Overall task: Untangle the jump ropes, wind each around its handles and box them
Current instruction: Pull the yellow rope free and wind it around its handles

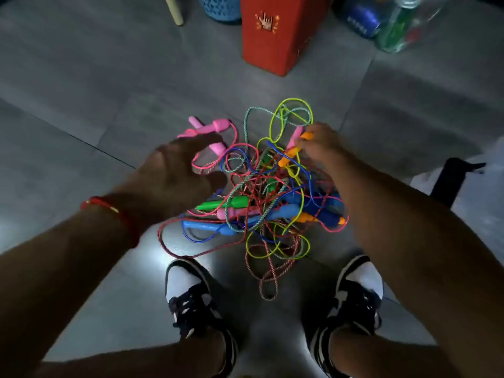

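Pinching smooth orange plastic handle [293, 151]: right hand [319, 144], centre-right; left hand [177, 170] loose, fingers spread, above tangled thin cords [261, 192]; glossy tile floor [81, 91].

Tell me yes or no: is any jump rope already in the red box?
No: the ropes lie in one tangled pile on the floor, in front of the red box.

We see a grey tiled floor [81, 85] carrying a tangled pile of jump ropes [261, 192], a red box [281, 34], a blue basket [218, 8] and two sneakers [191, 293].
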Available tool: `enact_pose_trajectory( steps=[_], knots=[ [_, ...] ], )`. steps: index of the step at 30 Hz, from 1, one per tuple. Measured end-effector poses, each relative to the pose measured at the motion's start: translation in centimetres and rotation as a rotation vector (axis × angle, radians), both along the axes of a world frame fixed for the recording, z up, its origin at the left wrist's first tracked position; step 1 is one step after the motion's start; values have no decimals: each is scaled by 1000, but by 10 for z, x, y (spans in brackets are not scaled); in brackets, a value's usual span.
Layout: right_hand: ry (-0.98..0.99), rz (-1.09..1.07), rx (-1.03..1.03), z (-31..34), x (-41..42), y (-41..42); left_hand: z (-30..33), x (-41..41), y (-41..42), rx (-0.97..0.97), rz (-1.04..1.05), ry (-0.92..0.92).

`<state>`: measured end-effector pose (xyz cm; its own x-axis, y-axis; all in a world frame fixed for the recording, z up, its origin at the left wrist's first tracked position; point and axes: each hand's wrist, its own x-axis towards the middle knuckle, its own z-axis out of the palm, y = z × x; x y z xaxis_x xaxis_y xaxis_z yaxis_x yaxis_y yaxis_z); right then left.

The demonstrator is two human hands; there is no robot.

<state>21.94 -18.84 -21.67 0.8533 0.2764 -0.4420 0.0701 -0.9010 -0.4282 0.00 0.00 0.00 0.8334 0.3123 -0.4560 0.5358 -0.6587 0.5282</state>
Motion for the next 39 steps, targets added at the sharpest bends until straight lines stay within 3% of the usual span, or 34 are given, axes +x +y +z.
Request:
enact_pose_trajectory(
  steps=[2,5,8,12,16,18,20,24,26,29,35,37,39],
  knots=[
    [13,-97,-15,-17,7,10,-6,5,-8,52,-122,-37],
    [118,-332,-22,-35,3,20,-17,10,-17,55,-179,0],
    [185,-435,-49,-34,-8,19,-19,16,-21,60,-222,-49],
    [77,-493,43,-8,-6,9,-14,21,-27,17,-230,-65],
    [-112,-529,308,74,4,-8,3,32,-29,22,-156,-47],
    [-91,-464,493,131,8,-14,14,39,-28,-6,-79,-81],
    [84,-300,609,187,3,-19,29,43,-29,-28,0,-168],
    [129,288,369,294,-43,-42,64,38,-60,-32,-94,-329],
    [133,432,371,327,-79,-58,77,33,-82,-117,-161,-369],
    [42,328,597,349,-125,-85,86,16,-99,-269,-164,-349],
    [208,-129,1231,379,-154,-125,112,-30,-113,-344,-238,-379],
    [387,-218,1451,390,-164,-133,108,-42,-118,-292,-308,-332],
    [428,-303,1584,398,-170,-142,95,-56,-119,-158,-416,-233]
  ],
)
